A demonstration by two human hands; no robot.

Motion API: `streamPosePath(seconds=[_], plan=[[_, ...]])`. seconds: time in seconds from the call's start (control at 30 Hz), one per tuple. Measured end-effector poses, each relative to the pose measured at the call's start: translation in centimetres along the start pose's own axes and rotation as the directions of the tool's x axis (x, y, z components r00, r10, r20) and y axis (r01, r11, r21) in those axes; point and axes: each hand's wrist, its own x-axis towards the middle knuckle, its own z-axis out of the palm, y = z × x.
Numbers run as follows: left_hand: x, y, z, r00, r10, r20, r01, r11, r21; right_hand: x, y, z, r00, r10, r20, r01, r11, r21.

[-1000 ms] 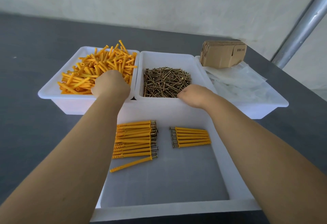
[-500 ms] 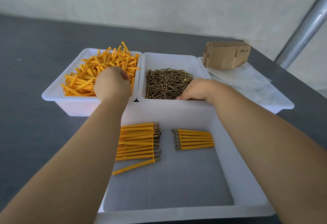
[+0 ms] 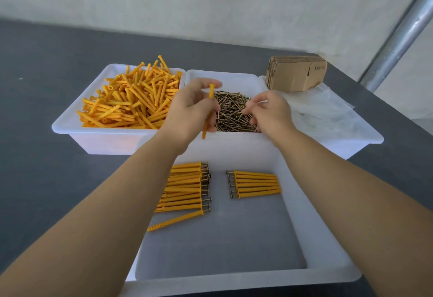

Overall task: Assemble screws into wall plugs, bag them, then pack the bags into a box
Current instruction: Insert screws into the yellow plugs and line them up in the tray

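My left hand [image 3: 191, 109] grips one orange wall plug [image 3: 208, 111], nearly upright, above the near edge of the screw bin [image 3: 225, 76]. My right hand [image 3: 269, 111], at its 3 o'clock, has fingers curled over the screws [image 3: 232, 113]; whether it pinches one I cannot tell. Loose plugs [image 3: 131, 99] fill the bin at 10 o'clock. Assembled plugs [image 3: 185, 188] lie in the near tray [image 3: 328, 261].

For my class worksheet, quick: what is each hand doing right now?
Left hand: closed around one orange wall plug, held roughly upright.
Right hand: fingers curled over the screw tray; whether it pinches a screw cannot be told.
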Motion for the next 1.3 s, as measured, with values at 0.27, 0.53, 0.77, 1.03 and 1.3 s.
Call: streamPosePath(seconds=[0.27, 0.53, 0.77, 1.03, 1.3], plan=[[-0.9, -1.0, 1.5, 0.858, -0.395, 0.328, 0.305, 0.906, 0.294, -2.4, -1.6, -1.8, 0.969, 0.234, 0.075, -0.217, 0.672, 0.708], [-1.1, -1.2, 2.0, 0.852, -0.397, 0.341, 0.337, 0.914, 0.224, -4.2, -0.8, -0.8, 0.987, 0.156, 0.04, -0.139, 0.701, 0.7], [-0.9, -1.3, 1.9, 0.842, -0.389, 0.374, 0.324, 0.919, 0.226, -4.4, -0.8, -1.0, 0.993, 0.119, 0.017, -0.098, 0.715, 0.693], [-0.8, -0.6, 2.4, 0.956, -0.191, 0.224, 0.175, 0.98, 0.091, -5.1, -1.4, -0.9, 0.987, -0.116, -0.107, 0.147, 0.927, 0.346], [-2.8, 0.2, 4.0, 0.78, -0.14, 0.61, -0.188, 0.878, 0.441, -4.8, -0.7, -1.8, 0.967, 0.028, -0.255, 0.068, 0.931, 0.358]])
